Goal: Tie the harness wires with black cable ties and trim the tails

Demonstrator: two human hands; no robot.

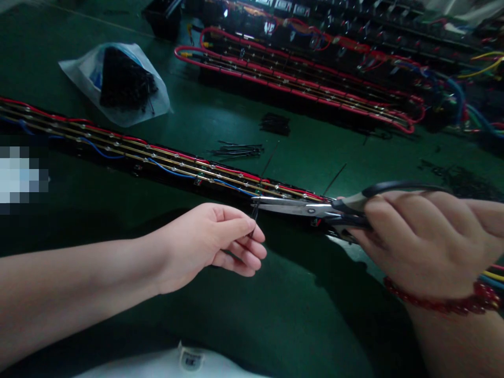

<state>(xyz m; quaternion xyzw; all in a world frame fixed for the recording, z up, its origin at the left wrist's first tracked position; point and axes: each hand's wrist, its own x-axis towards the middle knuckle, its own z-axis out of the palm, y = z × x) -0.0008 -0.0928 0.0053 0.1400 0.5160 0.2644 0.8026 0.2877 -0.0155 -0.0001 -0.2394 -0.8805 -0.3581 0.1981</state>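
My right hand [429, 241] is closed round the handles of a pair of scissors [299, 207], whose blades point left. Their tips meet a thin black cable tie [254, 212], pinched between the thumb and forefinger of my left hand [224, 239]. Behind the blades lies a long black strip [165, 160] with brass-coloured rods and red and blue wires along it. Two loose tie tails [335, 179] stick up from the strip. My right fingers hide part of the scissor handles.
Beyond the strip are a small pile of black cable ties [238, 150], a second bundle [274, 124] and a plastic bag [157, 102] of black ties. Red-wired assemblies [307, 84] fill the back right. Black scraps [460, 176] lie on the green table [291, 310] at right.
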